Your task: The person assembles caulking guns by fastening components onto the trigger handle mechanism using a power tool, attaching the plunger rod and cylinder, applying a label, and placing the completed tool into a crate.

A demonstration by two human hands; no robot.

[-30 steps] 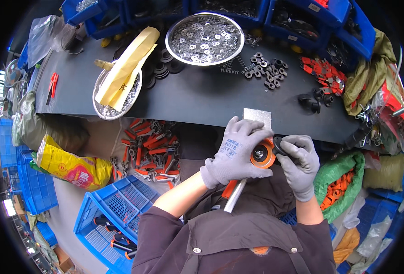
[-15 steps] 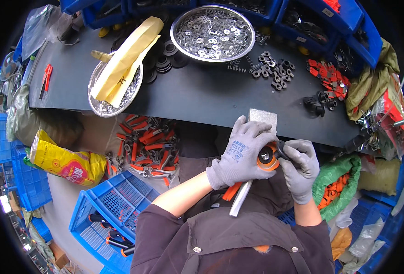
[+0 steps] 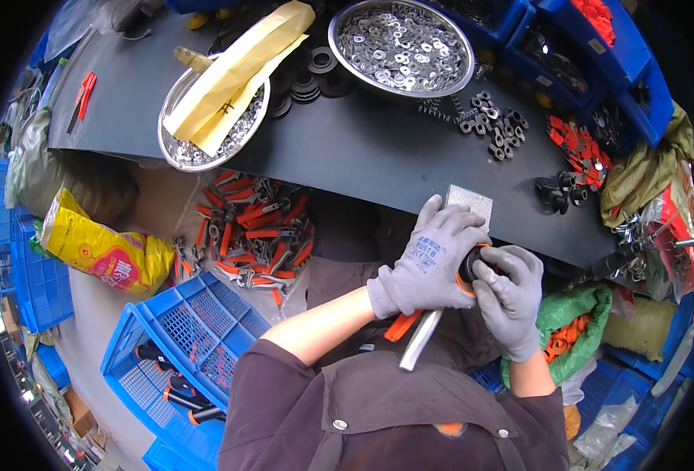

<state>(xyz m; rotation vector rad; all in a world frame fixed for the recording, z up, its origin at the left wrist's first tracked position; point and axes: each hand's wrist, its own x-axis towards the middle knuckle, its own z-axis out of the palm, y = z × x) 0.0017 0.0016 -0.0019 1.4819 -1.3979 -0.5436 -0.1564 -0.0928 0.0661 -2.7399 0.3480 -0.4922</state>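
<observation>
Both my hands wear grey gloves and meet over my lap at the table's near edge. My left hand (image 3: 433, 263) is closed round a tool with an orange-rimmed round head (image 3: 466, 273). My right hand (image 3: 510, 298) pinches a black round cap (image 3: 486, 264) against that head; fingers partly hide the contact. Below my left hand stick out an orange handle (image 3: 402, 326) and a silver metal bar (image 3: 421, 341). A flat grey metal plate (image 3: 472, 201) shows beyond my left fingers; whether it joins the bar is hidden.
On the dark table (image 3: 362, 161) are a steel bowl of washers (image 3: 400, 88), a second bowl (image 3: 176, 157) under yellow paper, black links (image 3: 494, 125), red parts (image 3: 581, 153) and black caps (image 3: 560, 192). A blue crate (image 3: 205, 314) and orange-handled tools (image 3: 253, 228) lie left, a green sack (image 3: 547, 314) right.
My right hand has brought the black cap over the orange head, which it now largely covers. My left hand keeps its hold. The view has shifted slightly, moving the table's things rightward.
</observation>
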